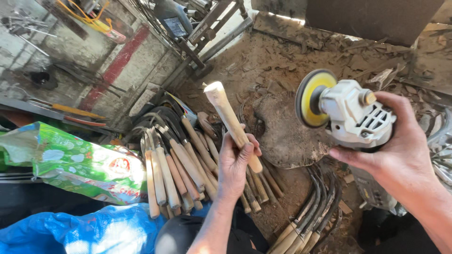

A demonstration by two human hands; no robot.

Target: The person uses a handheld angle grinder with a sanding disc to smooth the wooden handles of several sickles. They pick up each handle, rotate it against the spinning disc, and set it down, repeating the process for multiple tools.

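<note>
Much of the grinder's (354, 115) body is covered by the right hand (400, 150), and its lower end and cord are lost behind the wrist, so only the pale grey head and the yellow sanding disc (313, 98) show clearly. The metal blades of the tools in the pile of sickles (176, 164) are dark and tangled in shadow, hard to tell apart; a second bundle of sickles (308, 221) at the lower middle is cut off by the bottom edge. The ground is bare dirt strewn with wood chips (348, 56), with a flat, worn wooden stump (287, 131) set in it. Behind stand a stained wall and a metal frame (212, 33); a green printed sack (75, 162) and a blue plastic sheet (94, 233) lie at the lower left. The left hand (238, 164) reaches forward with its back to the camera, fingers wrapped around the lower part of a pale wooden handle (230, 122), which slants up and left above the pile, its knobbed end uppermost. The right hand comes in from the lower right and grips the grinder from behind, the disc facing left toward the handle but well apart from it.
</note>
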